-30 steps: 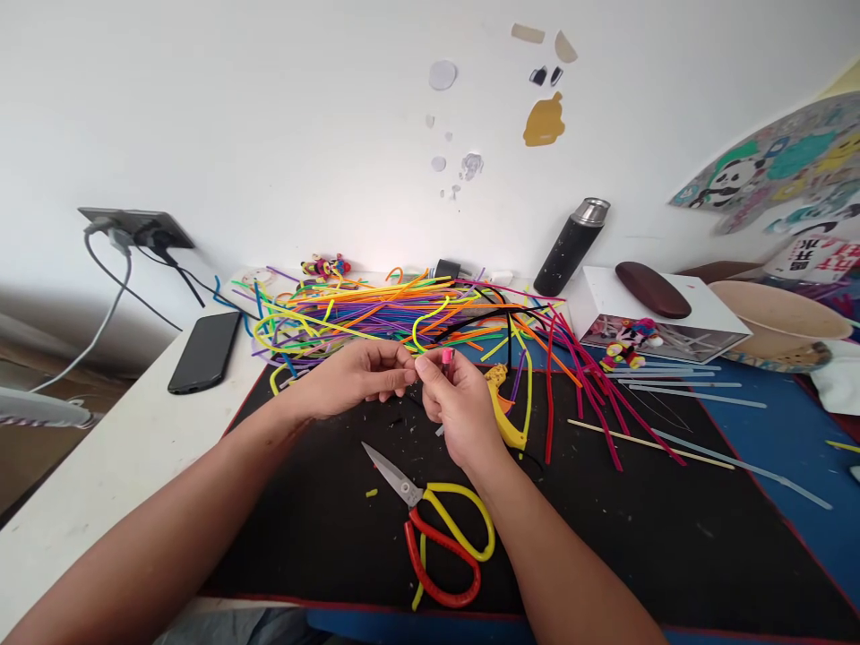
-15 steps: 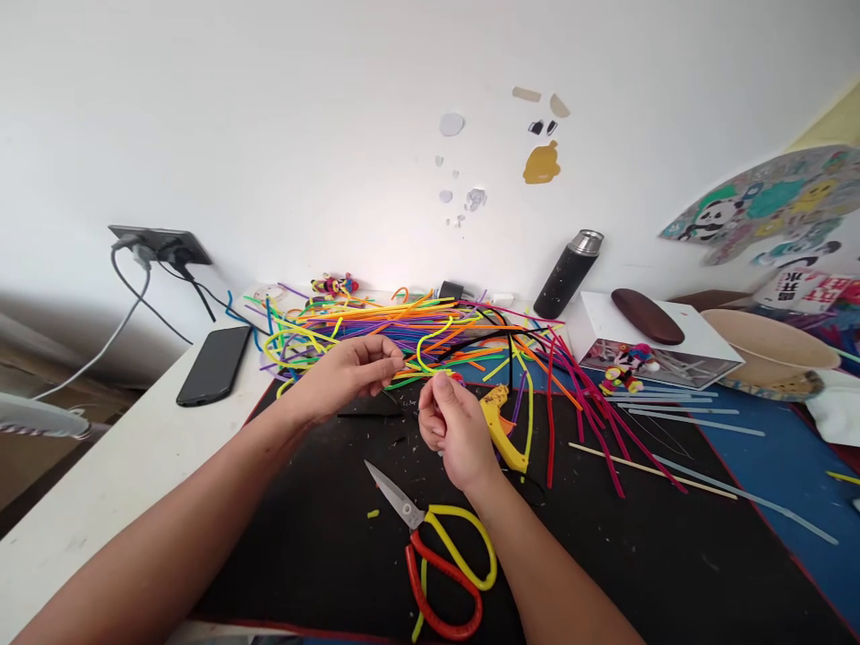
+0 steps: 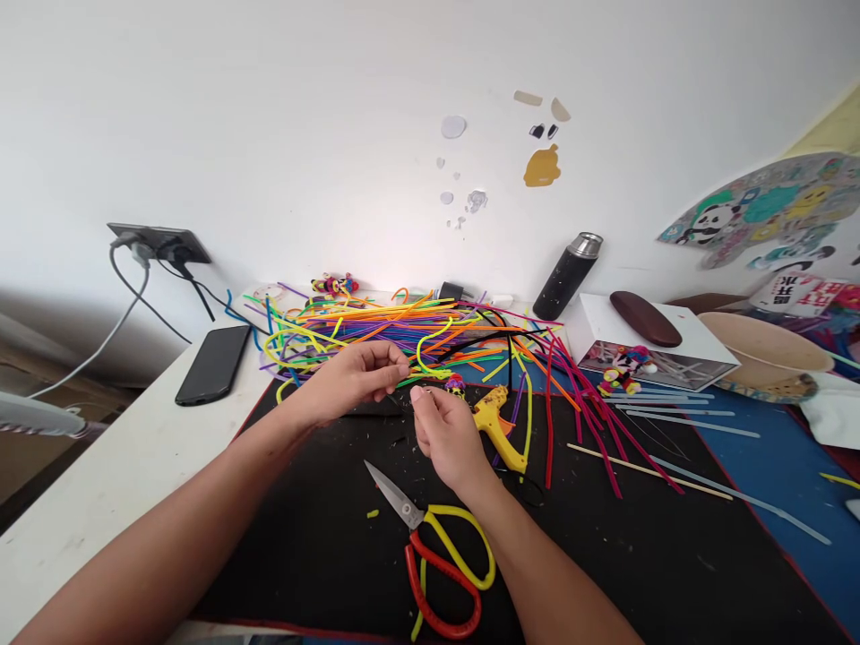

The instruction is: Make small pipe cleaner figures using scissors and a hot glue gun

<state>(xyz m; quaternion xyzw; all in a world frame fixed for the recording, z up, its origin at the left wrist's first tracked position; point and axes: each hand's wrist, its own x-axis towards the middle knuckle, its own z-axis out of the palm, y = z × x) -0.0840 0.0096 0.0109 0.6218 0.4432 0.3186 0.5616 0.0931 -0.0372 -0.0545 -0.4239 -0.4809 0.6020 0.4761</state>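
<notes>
My left hand [image 3: 368,374] is closed in a pinch over the black mat, its fingertips close to my right hand. Thumb pressed on curled fingers, my right hand [image 3: 443,432] is closed too. Whatever lies between the fingers of either hand is too small or hidden to make out. Just beyond both hands spreads a pile of coloured pipe cleaners [image 3: 382,333]. A yellow glue gun [image 3: 498,430] lies right of my right hand, with a small red and purple piece [image 3: 455,385] near it. Below the hands are scissors [image 3: 430,546] with one red and one yellow handle, blades apart.
A phone [image 3: 212,365] lies at the left. On the right stand a black flask [image 3: 568,276], a white box [image 3: 588,336] with a brown case [image 3: 645,317] on top, and a bowl [image 3: 766,340]. A wooden stick [image 3: 649,471] and glue sticks [image 3: 699,423] lie there.
My right hand has moved slightly left and up, closer to my left hand, which has shifted a little right. The red and purple piece behind it now shows more.
</notes>
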